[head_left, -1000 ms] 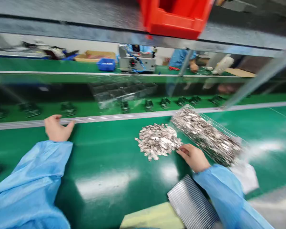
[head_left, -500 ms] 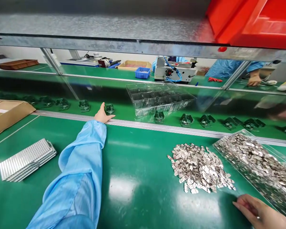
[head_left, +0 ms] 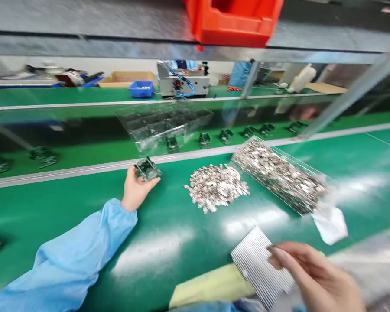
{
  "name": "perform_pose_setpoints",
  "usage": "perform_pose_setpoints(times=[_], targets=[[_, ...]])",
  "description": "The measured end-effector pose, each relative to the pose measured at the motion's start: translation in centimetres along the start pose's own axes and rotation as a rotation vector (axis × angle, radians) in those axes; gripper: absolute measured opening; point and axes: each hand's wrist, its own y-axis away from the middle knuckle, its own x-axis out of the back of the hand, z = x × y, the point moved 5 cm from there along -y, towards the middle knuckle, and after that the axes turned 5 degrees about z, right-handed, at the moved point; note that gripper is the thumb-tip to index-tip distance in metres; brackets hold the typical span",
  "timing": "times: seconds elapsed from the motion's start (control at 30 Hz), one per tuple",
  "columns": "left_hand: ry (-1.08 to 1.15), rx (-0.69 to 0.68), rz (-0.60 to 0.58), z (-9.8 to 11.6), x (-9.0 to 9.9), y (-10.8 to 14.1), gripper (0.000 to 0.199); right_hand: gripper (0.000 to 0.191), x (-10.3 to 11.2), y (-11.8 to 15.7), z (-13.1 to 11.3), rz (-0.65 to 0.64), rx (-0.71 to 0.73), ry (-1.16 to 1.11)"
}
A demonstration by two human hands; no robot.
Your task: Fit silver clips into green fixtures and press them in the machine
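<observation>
My left hand (head_left: 135, 187) grips a green circuit board (head_left: 148, 169) between thumb and fingers, lifted just in front of the metal rail. My right hand (head_left: 308, 268) is closed in a pinch at lower right, above a ridged metal plate (head_left: 260, 264). Whatever is between its fingertips, if anything, is hidden. A pile of small silvery metal pieces (head_left: 216, 186) lies on the green table between my hands. Beyond it, a clear plastic tray (head_left: 299, 164) is heaped with more of these pieces.
Several green boards (head_left: 204, 139) stand in a row on the strip behind the metal rail (head_left: 94, 170). A clear compartment tray (head_left: 164, 123) sits there too. A shelf with a red bin (head_left: 235, 30) crosses overhead. A slanted post (head_left: 347, 91) rises at right.
My left hand has taken the circuit board off the strip and brought it over the rail. The view has swung right, and my right hand is now above the ridged plate.
</observation>
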Motion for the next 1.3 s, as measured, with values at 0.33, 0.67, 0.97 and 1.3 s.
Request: perform_pose_setpoints(times=[0.33,0.67,0.97,1.3], targets=[[0.43,0.417,-0.808,9.0,-12.9,22.4,0.06,0.016,-2.3,4.7,-0.1,0.107,-0.144,-0.243],[0.532,0.341,-0.889,9.9,-13.7,23.4,0.052,0.008,-3.6,5.4,0.5,0.171,-0.166,-0.265],[0.507,0.232,-0.903,9.3,-13.1,23.6,0.034,0.009,-4.0,5.6,0.4,0.225,-0.13,-0.204],[0.446,0.229,-0.848,10.1,-13.0,23.6,0.026,0.012,-4.7,5.8,1.0,0.158,-0.322,-0.495]])
